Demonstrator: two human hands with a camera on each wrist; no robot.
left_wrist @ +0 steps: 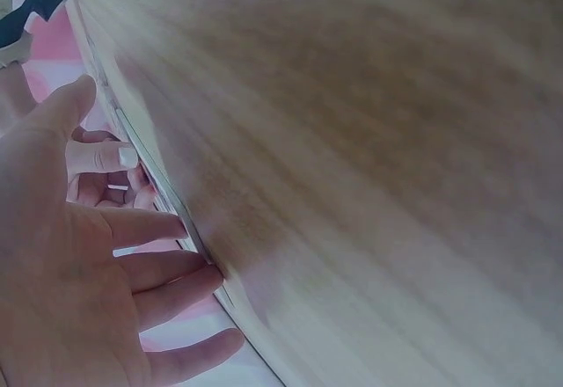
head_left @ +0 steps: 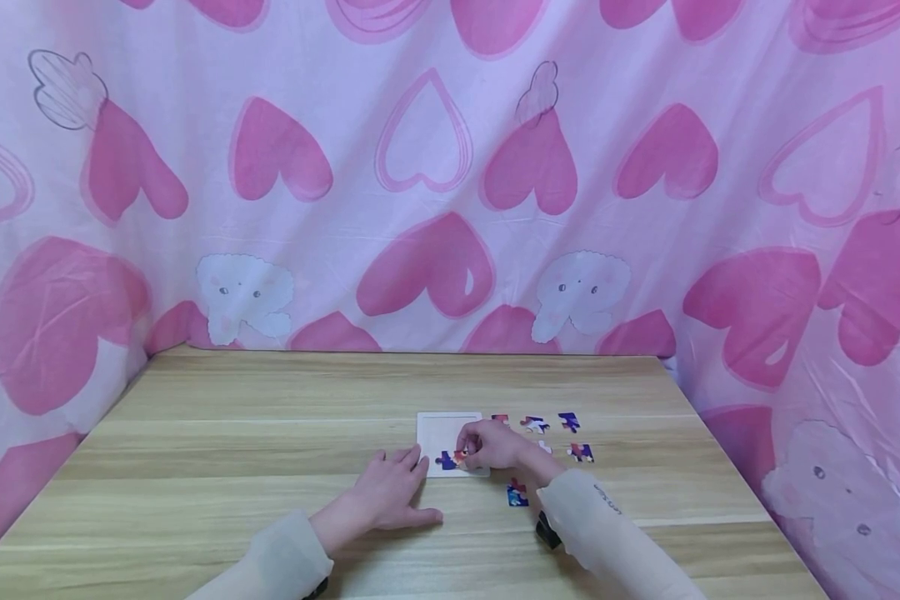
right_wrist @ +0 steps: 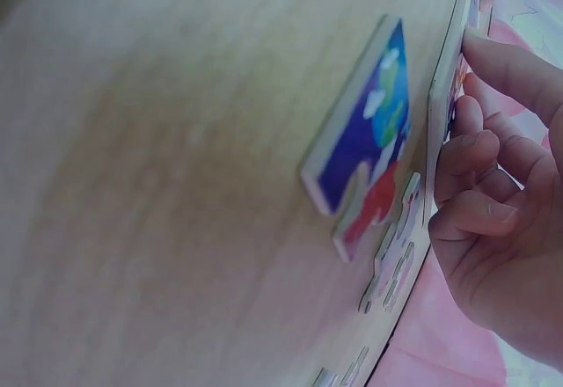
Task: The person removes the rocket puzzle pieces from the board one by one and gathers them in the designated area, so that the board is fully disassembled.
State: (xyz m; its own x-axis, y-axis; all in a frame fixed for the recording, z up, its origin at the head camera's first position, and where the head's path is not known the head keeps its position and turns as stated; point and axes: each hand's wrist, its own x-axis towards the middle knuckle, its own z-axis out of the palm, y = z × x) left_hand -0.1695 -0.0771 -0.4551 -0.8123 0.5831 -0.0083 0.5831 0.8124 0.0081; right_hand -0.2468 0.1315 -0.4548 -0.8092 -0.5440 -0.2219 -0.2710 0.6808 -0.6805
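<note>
A white square puzzle tray (head_left: 438,429) lies flat on the table, with joined puzzle pieces (head_left: 446,461) along its lower edge. The left hand (head_left: 393,489) rests spread, its fingertips at the tray's left edge; in the left wrist view those fingers (left_wrist: 167,295) are stretched along the rim. Over the tray's right side, the right hand (head_left: 492,445) pinches a red-and-orange puzzle piece (head_left: 461,456) at the bottom row. In the right wrist view the thumb (right_wrist: 510,70) reaches the tray, the other fingers are bent, and the piece is mostly hidden.
Right of the tray, loose pieces lie on the wooden table (head_left: 270,417): a purple one (head_left: 569,422), a white-and-purple one (head_left: 535,424), a red-and-purple one (head_left: 581,452) and others. A blue-and-red piece (head_left: 517,493) lies nearer, below the right wrist. A pink heart-print curtain (head_left: 420,267) borders the table.
</note>
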